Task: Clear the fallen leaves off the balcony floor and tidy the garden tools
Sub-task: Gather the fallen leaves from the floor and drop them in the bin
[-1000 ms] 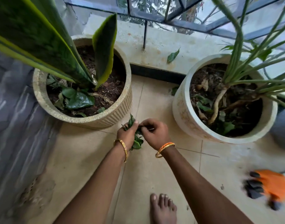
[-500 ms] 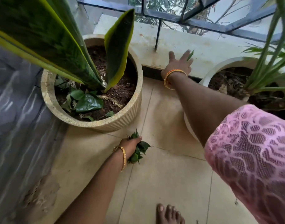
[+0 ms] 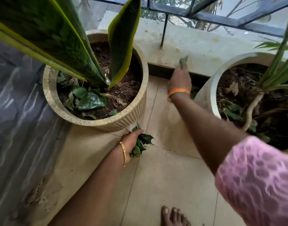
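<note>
Meanwhile, ribbed pot [image 3: 131, 118] holds fallen leaves [image 3: 91, 101].

We see the left hand [image 3: 133, 139] gripping a bunch of leaves [image 3: 142, 142] at lower center, while the right hand [image 3: 179, 79] pinches 1 leaf [image 3: 183, 59] by the ledge [image 3: 205, 51].

Open tiled floor [image 3: 164, 176] forms a lane between the ribbed pot [image 3: 123, 118] and the smooth pot [image 3: 205, 95] — both flank it closely; beyond the ribbed pot, ledge [image 3: 197, 51] and railing [image 3: 164, 22] close the far end.
</note>
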### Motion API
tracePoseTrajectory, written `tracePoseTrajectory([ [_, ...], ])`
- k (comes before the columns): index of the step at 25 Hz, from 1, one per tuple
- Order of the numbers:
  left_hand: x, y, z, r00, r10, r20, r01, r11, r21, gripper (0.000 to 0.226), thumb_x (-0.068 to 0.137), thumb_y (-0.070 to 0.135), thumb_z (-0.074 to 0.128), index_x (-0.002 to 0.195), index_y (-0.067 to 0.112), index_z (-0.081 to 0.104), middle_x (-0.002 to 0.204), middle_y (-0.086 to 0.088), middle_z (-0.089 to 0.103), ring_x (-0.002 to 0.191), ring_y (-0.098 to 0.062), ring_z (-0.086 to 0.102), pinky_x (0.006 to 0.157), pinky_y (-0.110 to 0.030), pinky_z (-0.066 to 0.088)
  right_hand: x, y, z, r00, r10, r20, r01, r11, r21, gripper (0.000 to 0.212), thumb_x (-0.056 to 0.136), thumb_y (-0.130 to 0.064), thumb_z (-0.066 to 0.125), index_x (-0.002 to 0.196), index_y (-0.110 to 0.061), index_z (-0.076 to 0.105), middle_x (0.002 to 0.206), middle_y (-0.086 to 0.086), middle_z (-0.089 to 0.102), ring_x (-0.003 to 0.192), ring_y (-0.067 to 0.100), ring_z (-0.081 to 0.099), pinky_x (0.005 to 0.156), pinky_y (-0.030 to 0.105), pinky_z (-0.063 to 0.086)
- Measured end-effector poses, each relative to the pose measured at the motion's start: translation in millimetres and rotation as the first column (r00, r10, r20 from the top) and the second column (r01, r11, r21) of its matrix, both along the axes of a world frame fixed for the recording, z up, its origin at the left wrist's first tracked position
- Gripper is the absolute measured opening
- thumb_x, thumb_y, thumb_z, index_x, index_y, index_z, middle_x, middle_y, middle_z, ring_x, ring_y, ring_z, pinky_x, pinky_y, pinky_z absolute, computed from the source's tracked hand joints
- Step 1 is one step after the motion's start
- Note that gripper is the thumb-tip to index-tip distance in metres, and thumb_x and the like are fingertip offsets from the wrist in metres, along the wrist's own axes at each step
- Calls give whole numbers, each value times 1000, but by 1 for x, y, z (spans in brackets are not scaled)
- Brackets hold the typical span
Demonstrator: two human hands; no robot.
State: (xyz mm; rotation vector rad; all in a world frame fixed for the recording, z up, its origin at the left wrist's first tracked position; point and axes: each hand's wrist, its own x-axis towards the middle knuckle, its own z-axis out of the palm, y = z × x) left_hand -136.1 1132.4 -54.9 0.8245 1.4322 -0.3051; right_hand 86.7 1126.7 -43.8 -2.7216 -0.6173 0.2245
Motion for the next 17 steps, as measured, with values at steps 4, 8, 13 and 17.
tracePoseTrajectory([
  [4, 1, -17, 2, 998, -39, 58, 38, 999, 23, 108, 41, 95, 53, 113, 15, 64, 101, -9, 70, 74, -23, 63, 60, -27, 51, -114, -57, 6, 995, 87, -51, -78, 983, 164, 37, 88, -3, 46, 124, -6, 55, 127, 8, 55, 97, 22, 57, 83, 33, 50],
  [8, 2, -23, 9, 973, 82, 215, -40, 980, -193, 67, 70, 79, 52, 84, 16, 70, 82, -7, 71, 71, -19, 66, 60, -27, 50, -177, -93, 10, 982, 103, -157, -50, 949, 310, 16, 74, -13, 47, 69, -10, 62, 67, 4, 62, 55, 22, 53, 47, 29, 42],
  [13, 1, -18, -4, 978, -202, 59, 206, 976, -65, 24, 91, 30, 53, 97, 11, 65, 73, -4, 57, 60, -17, 59, 49, -21, 41, -149, -80, -9, 971, 10, -240, 72, 941, 330, 12, 78, -14, 50, 76, -8, 61, 86, 10, 61, 85, 24, 54, 68, 34, 46],
  [17, 1, -8, -13, 959, -280, -31, 280, 960, -10, 37, 93, 27, 56, 117, -1, 62, 71, -8, 57, 61, -20, 54, 52, -24, 40, -59, -34, -56, 967, -145, -208, 147, 989, -8, 43, 89, -28, 48, 131, -20, 48, 155, 22, 9, 142, 40, 8, 113, 47, 22],
])
